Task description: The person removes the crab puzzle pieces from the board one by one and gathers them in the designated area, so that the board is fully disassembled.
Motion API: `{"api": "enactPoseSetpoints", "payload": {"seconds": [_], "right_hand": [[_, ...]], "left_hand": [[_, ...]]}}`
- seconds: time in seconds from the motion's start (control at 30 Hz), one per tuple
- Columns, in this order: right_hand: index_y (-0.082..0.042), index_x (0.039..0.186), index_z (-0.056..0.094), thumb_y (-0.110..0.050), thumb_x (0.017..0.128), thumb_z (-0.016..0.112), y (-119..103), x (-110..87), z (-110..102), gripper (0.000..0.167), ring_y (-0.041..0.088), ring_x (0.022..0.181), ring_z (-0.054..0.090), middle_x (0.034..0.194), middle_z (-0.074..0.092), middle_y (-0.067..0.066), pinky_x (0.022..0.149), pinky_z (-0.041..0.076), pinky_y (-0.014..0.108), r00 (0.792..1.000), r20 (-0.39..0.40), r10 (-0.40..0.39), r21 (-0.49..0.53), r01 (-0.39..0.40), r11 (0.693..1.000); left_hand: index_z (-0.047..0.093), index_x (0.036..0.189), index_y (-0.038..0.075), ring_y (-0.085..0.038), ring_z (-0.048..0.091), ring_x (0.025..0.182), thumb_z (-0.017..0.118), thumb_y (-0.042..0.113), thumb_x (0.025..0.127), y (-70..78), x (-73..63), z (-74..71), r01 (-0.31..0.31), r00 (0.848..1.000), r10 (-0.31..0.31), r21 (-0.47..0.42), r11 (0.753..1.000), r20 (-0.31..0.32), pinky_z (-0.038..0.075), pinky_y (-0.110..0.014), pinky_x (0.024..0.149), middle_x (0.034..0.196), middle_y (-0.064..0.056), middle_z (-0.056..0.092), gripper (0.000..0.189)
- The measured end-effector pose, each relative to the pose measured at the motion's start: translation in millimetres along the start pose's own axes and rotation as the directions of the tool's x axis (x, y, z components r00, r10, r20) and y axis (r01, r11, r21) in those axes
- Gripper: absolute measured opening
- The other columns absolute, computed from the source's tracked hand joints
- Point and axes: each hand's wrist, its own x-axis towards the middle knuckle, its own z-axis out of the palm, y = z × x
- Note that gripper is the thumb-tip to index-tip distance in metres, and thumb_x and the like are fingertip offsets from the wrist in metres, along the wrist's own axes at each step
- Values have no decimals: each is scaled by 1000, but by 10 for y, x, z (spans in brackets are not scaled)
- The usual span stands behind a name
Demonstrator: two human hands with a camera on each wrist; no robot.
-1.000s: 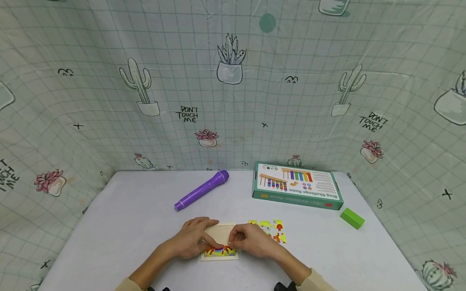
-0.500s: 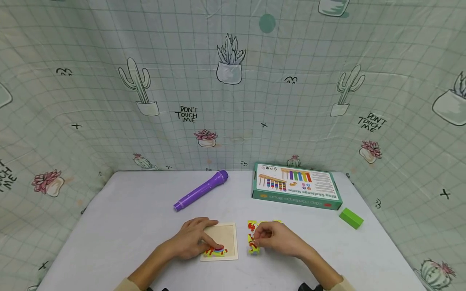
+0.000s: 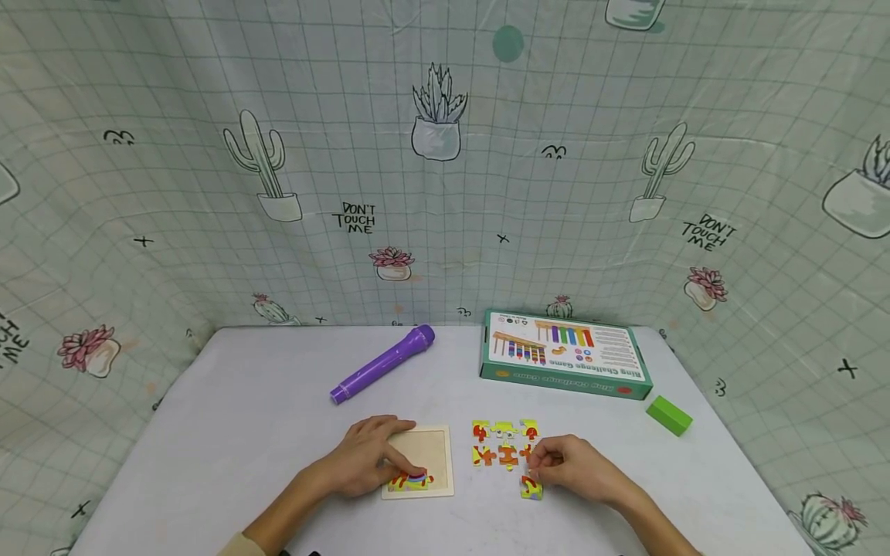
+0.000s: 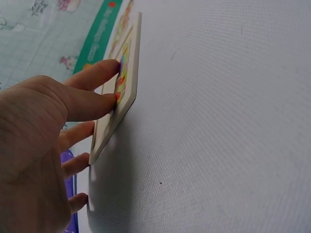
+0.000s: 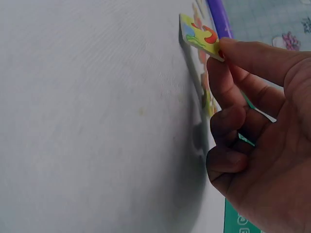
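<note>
My left hand lies on the left side of a square wooden puzzle tray. Its thumb and one finger, fairly straight in the left wrist view, press on yellow and red pieces along the tray's near edge. To the right of the tray, my right hand pinches a yellow puzzle piece by one corner between thumb and index finger. In the head view that piece is just below several loose puzzle pieces, laid out in two rows. The right fingers partly cover the row's right-hand piece.
Behind the tray lies a purple toy microphone. A green and white Ring Challenge Game box stands at the back right, with a green block near its front corner. Patterned cloth hangs behind the white table.
My right hand has moved right from the tray, taking the piece from its near right corner past the loose pieces. The left hand has stayed on the tray.
</note>
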Motion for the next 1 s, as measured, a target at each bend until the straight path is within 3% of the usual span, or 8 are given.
{"api": "enactPoseSetpoints", "payload": {"seconds": [1.0], "right_hand": [[-16,87,71,-20,89,75,121,-1,-64,6,8,66,53,72,60,-4,60,40,22,999,-47,17,-104,-21,994]], "left_hand": [[77,109,45,-42,34,142,68,21,96,33,-9,-24,-13,1000,13,-9,1000,-2,23,-74,107,152,-9,47,28]]}}
